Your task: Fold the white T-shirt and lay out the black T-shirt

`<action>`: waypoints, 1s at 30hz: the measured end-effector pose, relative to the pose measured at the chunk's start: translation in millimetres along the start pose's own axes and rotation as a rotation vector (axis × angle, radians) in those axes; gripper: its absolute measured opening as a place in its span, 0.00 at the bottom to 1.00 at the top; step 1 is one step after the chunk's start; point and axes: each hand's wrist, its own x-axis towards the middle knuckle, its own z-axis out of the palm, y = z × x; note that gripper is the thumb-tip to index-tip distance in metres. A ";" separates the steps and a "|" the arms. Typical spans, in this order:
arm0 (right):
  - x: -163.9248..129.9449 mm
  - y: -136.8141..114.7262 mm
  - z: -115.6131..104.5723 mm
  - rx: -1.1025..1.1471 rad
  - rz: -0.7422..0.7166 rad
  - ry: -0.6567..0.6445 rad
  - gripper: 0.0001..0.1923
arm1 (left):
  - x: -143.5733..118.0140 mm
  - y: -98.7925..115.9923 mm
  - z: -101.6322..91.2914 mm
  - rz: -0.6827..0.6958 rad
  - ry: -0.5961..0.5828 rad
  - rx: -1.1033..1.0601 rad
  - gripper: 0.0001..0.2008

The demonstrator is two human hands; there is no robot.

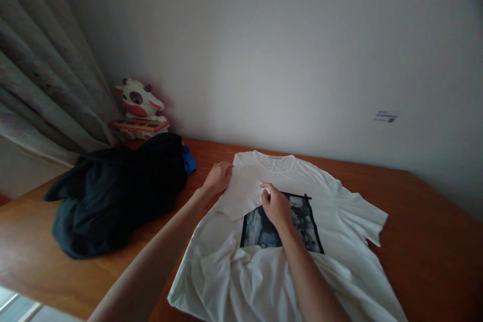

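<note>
A white T-shirt (313, 176) with a dark-framed grey picture print lies spread on the wooden table, its neckline toward the wall. Its left sleeve (241, 196) is folded inward over the chest and partly covers the print. My right hand (277, 206) pinches the edge of that folded sleeve between thumb and fingers, above the print. At the shirt's left shoulder edge, my left hand (219, 177) has its fingers closed on the fabric at the fold; its thumb is hidden. The other sleeve (364, 214) sticks out flat to the right. Toward me, the lower shirt is wrinkled.
A heap of dark clothing (124, 191) lies left of the shirt, with a blue piece of cloth (189, 159) behind it. A cow-shaped toy keyboard (139, 110) stands in the back corner by the curtain (45, 70). The table (426, 241) meets a pale wall.
</note>
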 end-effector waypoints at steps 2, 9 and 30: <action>1.0 1.3 1.7 0.002 -0.023 0.002 0.15 | 24.8 -3.2 14.3 -0.018 -0.064 0.037 0.15; 4.5 3.4 4.9 0.081 -0.074 0.074 0.15 | 53.8 4.4 51.0 -0.079 -0.211 0.159 0.21; 3.1 -0.1 3.4 -0.089 0.036 0.042 0.14 | -83.5 37.0 -61.7 0.497 -0.293 -0.001 0.20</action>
